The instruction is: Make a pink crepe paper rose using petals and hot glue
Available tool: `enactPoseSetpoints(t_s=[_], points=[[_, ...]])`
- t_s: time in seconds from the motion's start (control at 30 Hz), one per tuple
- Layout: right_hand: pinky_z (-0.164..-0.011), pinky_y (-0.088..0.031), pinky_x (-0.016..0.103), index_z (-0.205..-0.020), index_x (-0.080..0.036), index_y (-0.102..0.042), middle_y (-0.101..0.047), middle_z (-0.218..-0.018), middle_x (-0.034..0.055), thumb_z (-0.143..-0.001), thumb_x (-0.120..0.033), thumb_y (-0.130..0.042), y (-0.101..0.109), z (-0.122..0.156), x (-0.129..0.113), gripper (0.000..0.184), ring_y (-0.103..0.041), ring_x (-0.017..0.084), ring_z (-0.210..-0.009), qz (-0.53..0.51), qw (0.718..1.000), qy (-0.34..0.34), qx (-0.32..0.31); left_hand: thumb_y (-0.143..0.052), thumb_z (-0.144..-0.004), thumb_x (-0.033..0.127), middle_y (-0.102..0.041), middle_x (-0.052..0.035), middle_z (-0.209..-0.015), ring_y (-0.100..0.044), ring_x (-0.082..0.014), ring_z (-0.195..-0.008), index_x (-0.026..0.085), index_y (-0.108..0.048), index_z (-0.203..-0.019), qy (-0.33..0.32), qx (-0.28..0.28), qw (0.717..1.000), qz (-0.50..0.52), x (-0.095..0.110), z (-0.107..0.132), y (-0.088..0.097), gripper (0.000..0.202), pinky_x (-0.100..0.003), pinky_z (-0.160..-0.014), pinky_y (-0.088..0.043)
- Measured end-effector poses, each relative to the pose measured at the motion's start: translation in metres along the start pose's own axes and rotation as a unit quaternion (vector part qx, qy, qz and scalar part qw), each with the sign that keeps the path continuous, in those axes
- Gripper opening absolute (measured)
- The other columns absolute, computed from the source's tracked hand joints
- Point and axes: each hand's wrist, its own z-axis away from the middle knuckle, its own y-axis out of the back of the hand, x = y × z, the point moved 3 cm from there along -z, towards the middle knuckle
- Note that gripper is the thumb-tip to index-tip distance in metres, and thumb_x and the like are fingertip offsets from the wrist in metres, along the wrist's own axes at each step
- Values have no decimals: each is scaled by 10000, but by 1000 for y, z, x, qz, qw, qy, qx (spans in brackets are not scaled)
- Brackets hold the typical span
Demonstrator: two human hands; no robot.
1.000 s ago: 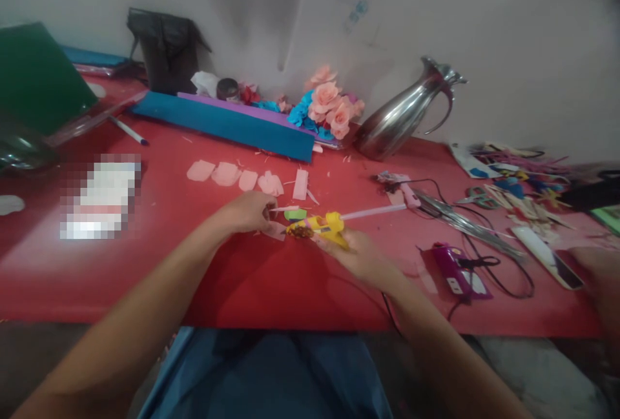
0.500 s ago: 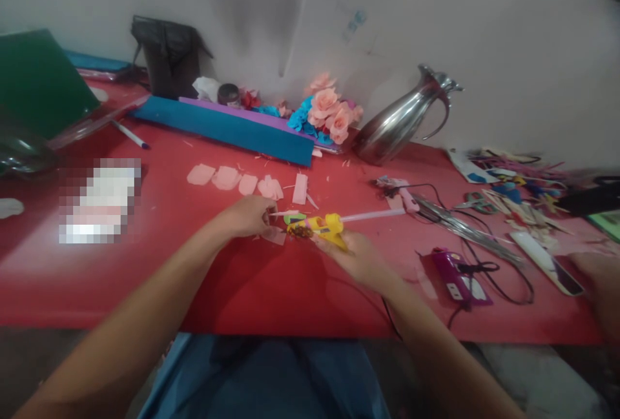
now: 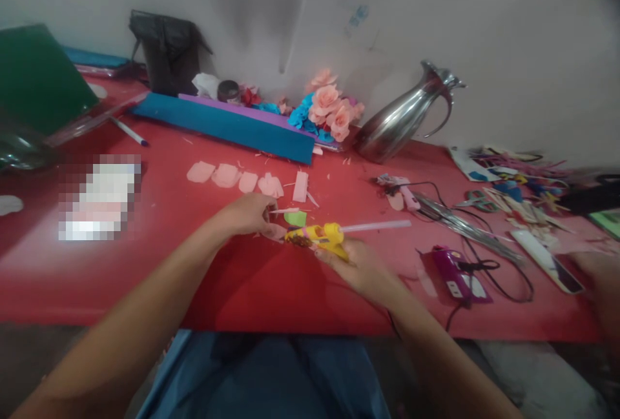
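Observation:
My right hand (image 3: 361,264) is closed round the handle of a yellow glue gun (image 3: 322,235), whose nozzle points left. A clear glue stick (image 3: 378,225) sticks out of its back end. Pinched in my left hand (image 3: 249,214) is a thin pale pink strip (image 3: 285,211), and a pink paper petal (image 3: 272,232) hangs below those fingers, close to the nozzle. Just above the gun lies a small green paper piece (image 3: 296,217). Several pink paper petals (image 3: 225,175) lie in a row beyond my left hand, with a pink paper rectangle (image 3: 301,186) to their right.
Behind are blue sheets (image 3: 223,128), paper flowers (image 3: 329,106) and a steel jug (image 3: 407,112). To the right lie a purple power strip (image 3: 458,274), wires (image 3: 450,222) and scissors (image 3: 479,201). Another person's hand (image 3: 593,270) rests at the right edge. A blurred-out phone-like object (image 3: 101,199) lies left.
The glue gun's nozzle has shifted slightly left and down onto the pink petal by my left hand. The green piece behind it shows more fully.

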Motion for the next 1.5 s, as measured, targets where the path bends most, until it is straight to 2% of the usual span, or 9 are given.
enactPoseSetpoints(t_s=[0.5,0.7,0.8,0.93,1.07,1.17,1.23,1.37,1.5], points=[[-494,-357,255,-736,-192,-622,-617,-626,14,-834,-542,-499,3,6,5,383,-541,156,-548,-45,998,-35,4,-707,-545,322,-632,-19,-675,-571,-164,-592,185,-564,-739,5,7,998,59,-1,2,0,277,-237,-506,-338],[-465,-333,239,-660,-179,-547,-476,-489,-32,-788,-605,-501,26,-16,55,447,-450,116,-459,-173,974,-134,53,-675,-580,268,-616,-6,-643,-550,-139,-549,174,-575,-684,-10,-3,991,131,1,2,0,173,-235,-502,-356],[-495,-362,258,-651,-179,-534,-518,-525,-3,-794,-606,-475,37,-32,83,454,-497,141,-492,-144,971,-176,69,-678,-614,282,-615,-20,-642,-550,-138,-589,159,-611,-654,-32,13,976,216,8,3,3,145,-249,-553,-390],[-710,-424,371,-730,-172,-576,-629,-793,121,-808,-489,-501,52,-41,90,335,-591,269,-809,60,961,-161,218,-739,-595,275,-597,3,-646,-529,-102,-606,158,-591,-648,-47,114,918,377,13,4,10,196,-231,-597,-403],[-929,-336,483,-902,-161,-598,-592,-1048,174,-767,-324,-568,37,-41,43,214,-482,329,-1083,61,919,-71,384,-779,-580,268,-548,46,-647,-363,-14,-451,156,-552,-680,-25,182,791,583,10,3,8,272,-170,-430,-268],[-878,-421,409,-981,-216,-581,-611,-1049,86,-725,-341,-635,-6,-57,-11,290,-563,239,-960,-240,939,-3,245,-799,-548,200,-467,84,-552,-312,-4,-402,167,-514,-688,-19,164,688,707,12,0,1,318,-154,-407,-263],[-858,-446,371,-981,-229,-577,-618,-1063,60,-693,-336,-670,-32,-70,-42,321,-579,213,-954,-447,877,0,173,-787,-570,182,-465,84,-532,-361,-16,-405,173,-516,-706,24,153,656,739,12,-1,-4,304,-154,-417,-304],[-838,-448,351,-864,-207,-622,-660,-922,41,-651,-312,-714,-55,-93,-69,255,-601,197,-880,-631,763,10,136,-773,-599,185,-518,68,-563,-424,-27,-434,172,-511,-716,57,167,638,750,10,-3,-4,287,-155,-428,-338],[-764,-456,325,-769,-201,-638,-654,-794,23,-619,-339,-749,-53,-104,-61,232,-594,182,-775,-659,738,6,145,-785,-596,212,-424,92,-484,-343,-17,-390,170,-498,-711,12,147,641,753,10,-5,-1,312,-146,-390,-274]])
